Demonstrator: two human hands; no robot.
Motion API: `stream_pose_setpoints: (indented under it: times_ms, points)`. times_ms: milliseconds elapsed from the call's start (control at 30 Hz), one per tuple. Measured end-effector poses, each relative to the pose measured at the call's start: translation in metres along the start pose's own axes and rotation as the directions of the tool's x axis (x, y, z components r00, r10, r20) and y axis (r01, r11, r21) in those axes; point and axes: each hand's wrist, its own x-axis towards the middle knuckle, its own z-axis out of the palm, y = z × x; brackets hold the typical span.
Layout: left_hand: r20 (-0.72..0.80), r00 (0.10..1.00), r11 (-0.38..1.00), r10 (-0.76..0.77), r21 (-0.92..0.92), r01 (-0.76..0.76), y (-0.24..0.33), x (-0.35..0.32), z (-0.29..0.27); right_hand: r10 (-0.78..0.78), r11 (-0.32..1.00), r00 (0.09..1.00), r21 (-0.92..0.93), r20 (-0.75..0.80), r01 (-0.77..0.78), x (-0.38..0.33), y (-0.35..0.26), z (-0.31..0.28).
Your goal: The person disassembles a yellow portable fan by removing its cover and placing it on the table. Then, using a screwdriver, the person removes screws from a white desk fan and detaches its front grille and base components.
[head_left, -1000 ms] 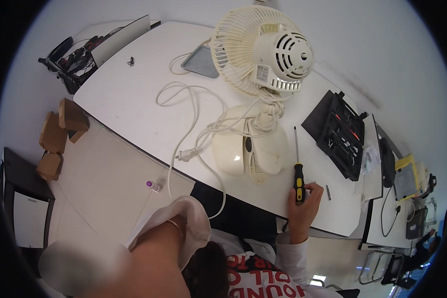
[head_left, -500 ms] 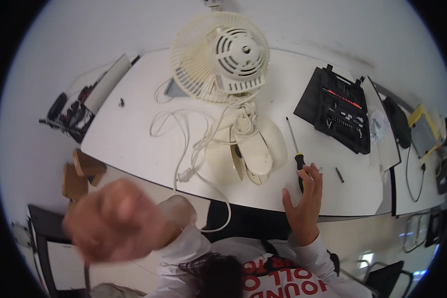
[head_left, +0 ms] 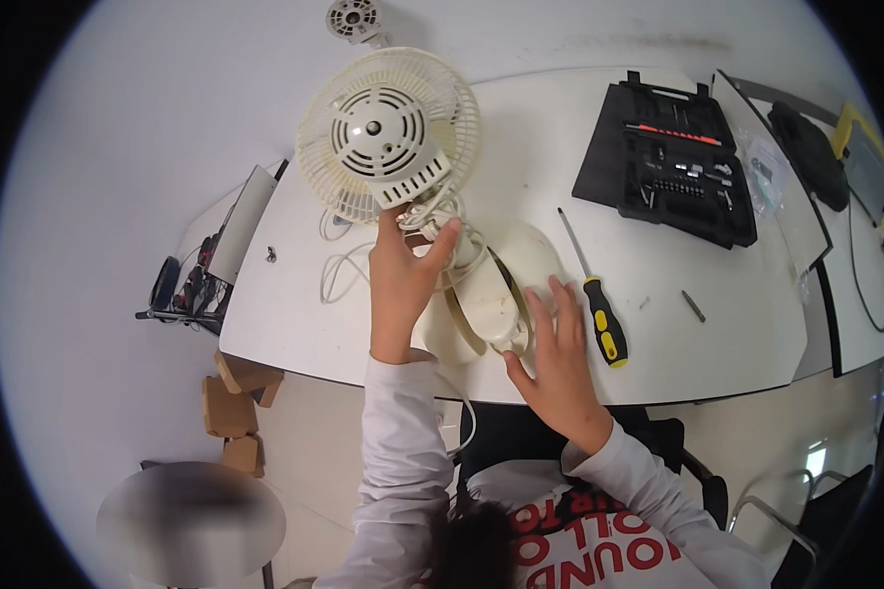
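Observation:
A cream desk fan point(head_left: 378, 147) stands on the white table, the back of its round motor housing toward me. Its white power cord point(head_left: 437, 211) is bundled round the neck. Just below the housing, my left hand point(head_left: 403, 280) grips the fan at its neck, the thumb over the cord; most of its fingertips are hidden behind. My right hand point(head_left: 560, 368) is open, fingers spread at the right side of the fan's base point(head_left: 530, 250); whether the fingertips touch it I cannot tell. Right of that hand lies a black and yellow screwdriver point(head_left: 604, 324), its tip pointing away.
An opened black tool case point(head_left: 683, 187) with bits and sockets lies at the far right. A small dark bit point(head_left: 693, 306) and a tiny screw point(head_left: 644, 302) are near the screwdriver. Small metal pieces point(head_left: 271, 254) sit at the left. A black chair point(head_left: 521, 437) stands at the front edge.
My left hand has come from the lower left, off the table, to the fan's neck. My right hand has left the screwdriver handle and moved left to the base.

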Motion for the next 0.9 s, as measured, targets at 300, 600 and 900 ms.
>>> stream_pose_setpoints:
  times_ms: [300,600,900]
  points:
    - [-0.168,0.981,0.909,-0.1,-0.417,0.021,-0.016,0.012,0.02,-0.013,0.977,1.0,0.213,0.002,0.013,-0.003,0.008,-0.004]
    - [-0.162,0.957,0.703,-0.241,-0.709,0.058,-0.021,0.024,-0.026,-0.123,0.875,0.991,0.466,-0.05,0.132,0.001,-0.003,-0.017]
    - [-0.174,0.943,0.572,-0.282,-0.82,0.02,-0.016,-0.01,-0.058,-0.02,0.857,0.994,0.511,-0.109,0.073,-0.008,0.005,-0.011]
